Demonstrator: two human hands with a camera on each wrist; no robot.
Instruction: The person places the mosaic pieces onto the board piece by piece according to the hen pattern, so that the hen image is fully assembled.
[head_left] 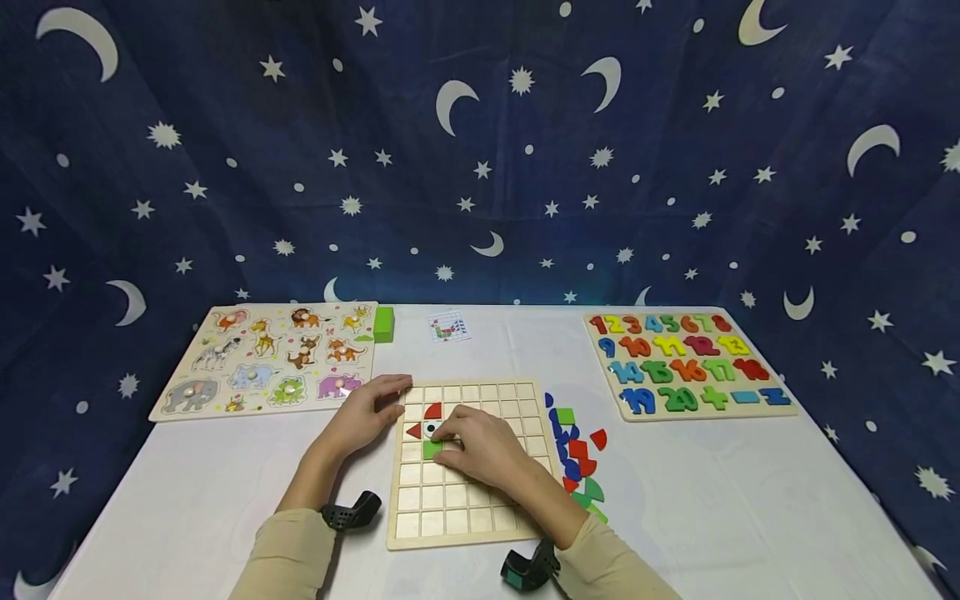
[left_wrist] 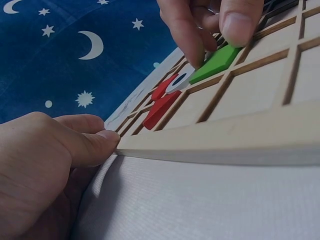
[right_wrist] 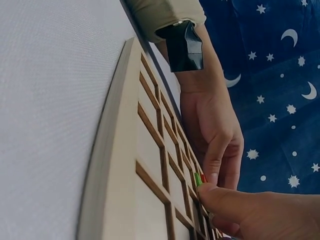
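Note:
On the table lies a wooden grid board point(head_left: 450, 542). My left hand point(head_left: 365, 414) holds its far left corner, the thumb at the edge in the left wrist view. Over the board's left part, my right hand point(head_left: 483, 446) pinches a green square tile point(left_wrist: 217, 64) between thumb and index finger, right at a cell. Beside that tile sits a white tile with a dark dot point(left_wrist: 178, 81), partly covered by the fingers. A red triangle tile point(head_left: 414, 431) lies to its left and a red quarter-circle tile point(head_left: 433, 410) above it.
Loose red, blue and green tiles point(head_left: 577, 450) lie along the board's right side. A pattern card point(head_left: 449, 327) lies behind the board. An animal puzzle point(head_left: 255, 350) and a green block point(head_left: 384, 325) are at the back left, a number puzzle point(head_left: 690, 362) at the back right.

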